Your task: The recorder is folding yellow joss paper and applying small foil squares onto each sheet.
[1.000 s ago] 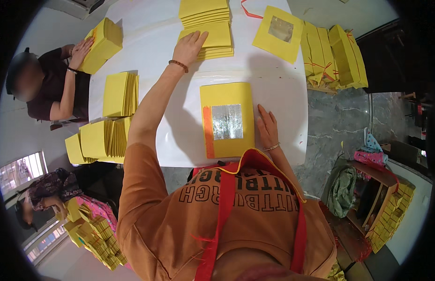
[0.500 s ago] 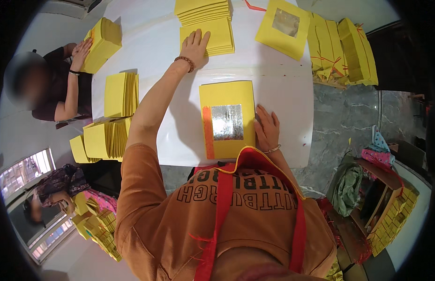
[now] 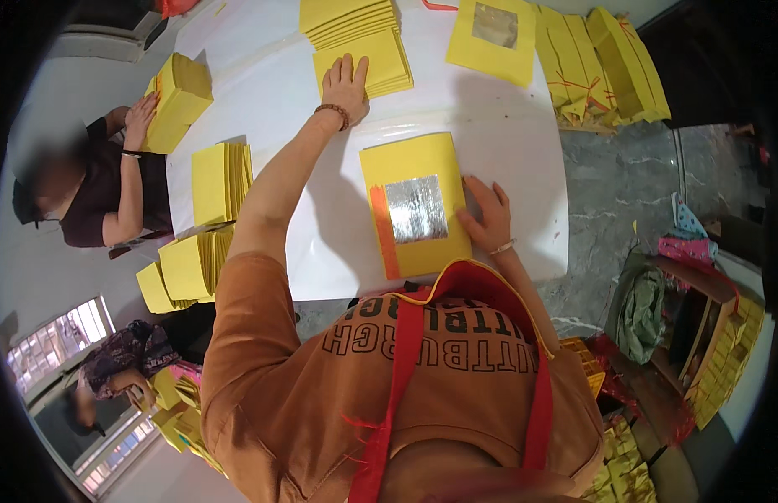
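In front of me lies a yellow paper sheet stack (image 3: 418, 155) with a silver foil square (image 3: 417, 210) and an orange strip (image 3: 384, 230) along its left side. Beside its right edge rests my right hand (image 3: 488, 214), fingers spread, the thumb close to the paper; it grips nothing. My left arm reaches far across the white table, and my left hand (image 3: 345, 87) lies flat with fingers stretched on a fanned pile of yellow paper (image 3: 381, 63). A beaded bracelet circles the left wrist, a thin bangle the right.
Another yellow sheet with a foil square (image 3: 494, 42) lies at the far right of the table (image 3: 322, 251). Tied yellow bundles (image 3: 607, 71) stand beyond its right edge. At left are upright yellow stacks (image 3: 221, 184) and a co-worker's hands (image 3: 139, 121) on a yellow block (image 3: 179, 101).
My view has turned slightly, so the whole scene appears shifted and tilted. My left hand stays on the far pile; my right hand remains beside the near paper, its fingers raised slightly.
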`<state>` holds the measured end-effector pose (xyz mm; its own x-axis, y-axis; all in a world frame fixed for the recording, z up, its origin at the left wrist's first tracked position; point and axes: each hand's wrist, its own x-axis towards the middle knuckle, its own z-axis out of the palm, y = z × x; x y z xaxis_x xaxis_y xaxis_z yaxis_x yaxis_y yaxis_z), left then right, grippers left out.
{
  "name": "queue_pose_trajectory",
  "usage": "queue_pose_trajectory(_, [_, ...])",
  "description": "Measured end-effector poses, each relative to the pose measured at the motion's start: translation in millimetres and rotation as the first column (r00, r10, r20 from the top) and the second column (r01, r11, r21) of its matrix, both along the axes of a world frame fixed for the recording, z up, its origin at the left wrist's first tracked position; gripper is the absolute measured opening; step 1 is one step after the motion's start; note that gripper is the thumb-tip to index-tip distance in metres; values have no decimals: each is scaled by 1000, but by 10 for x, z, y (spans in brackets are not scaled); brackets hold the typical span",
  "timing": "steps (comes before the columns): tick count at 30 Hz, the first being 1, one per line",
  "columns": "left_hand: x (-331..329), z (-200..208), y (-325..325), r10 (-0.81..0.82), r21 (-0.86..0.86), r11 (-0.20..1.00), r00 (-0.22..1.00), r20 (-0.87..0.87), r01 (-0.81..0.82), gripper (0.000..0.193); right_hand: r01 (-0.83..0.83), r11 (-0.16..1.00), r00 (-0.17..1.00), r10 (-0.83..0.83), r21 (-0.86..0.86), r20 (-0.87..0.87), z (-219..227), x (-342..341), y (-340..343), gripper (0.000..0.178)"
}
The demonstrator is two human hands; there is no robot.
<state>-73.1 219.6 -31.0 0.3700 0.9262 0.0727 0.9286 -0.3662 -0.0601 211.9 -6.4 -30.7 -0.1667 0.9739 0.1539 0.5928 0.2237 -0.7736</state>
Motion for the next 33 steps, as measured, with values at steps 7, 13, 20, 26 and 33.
queue_pose_trajectory(7, [31,300,149,-15,-170,985,992,-127,-7,85,58,998,998,-58,34,-5,-101,4,38,49])
queue_pose_trajectory(13, [19,526,-2,-11,-120,993,996,-88,1,87,61,997,998,-61,41,0,-144,-10,10,49])
queue_pose_trajectory(20, [108,634,-1051,-313,76,947,838,448,313,52,26,999,1000,-25,42,-17,-164,26,-18,54])
queue_pose_trajectory(26, [154,414,-2401,-305,53,935,715,629,352,37,-54,993,999,53,101,9,-185,85,81,53])
queue_pose_trajectory(33, [203,482,-3016,-116,25,990,726,678,136,39,-293,917,940,224,272,257,118,-34,-67,34])
